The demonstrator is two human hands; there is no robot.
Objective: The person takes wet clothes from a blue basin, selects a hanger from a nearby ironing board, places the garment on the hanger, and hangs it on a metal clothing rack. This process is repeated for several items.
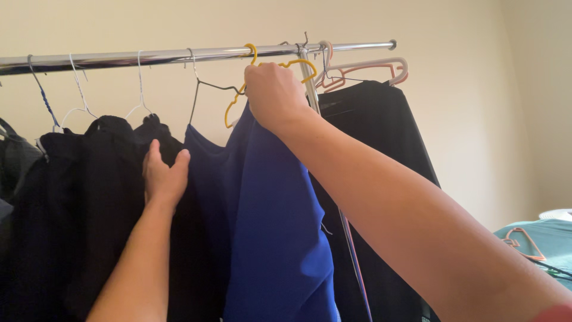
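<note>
With our left hand [164, 176] flat and open against the black clothes [89, 197], our right hand [274, 95] grips the yellow hanger [238, 104] carrying the blue garment [268, 226], whose hook could miss the rail [149, 58] and drop.

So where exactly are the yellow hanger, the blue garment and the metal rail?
yellow hanger [231, 112], head view, on its curved left end below the rail.
blue garment [268, 226], head view, on the middle of the hanging cloth.
metal rail [149, 58], head view, on the shiny bar left of the yellow hook.
</note>
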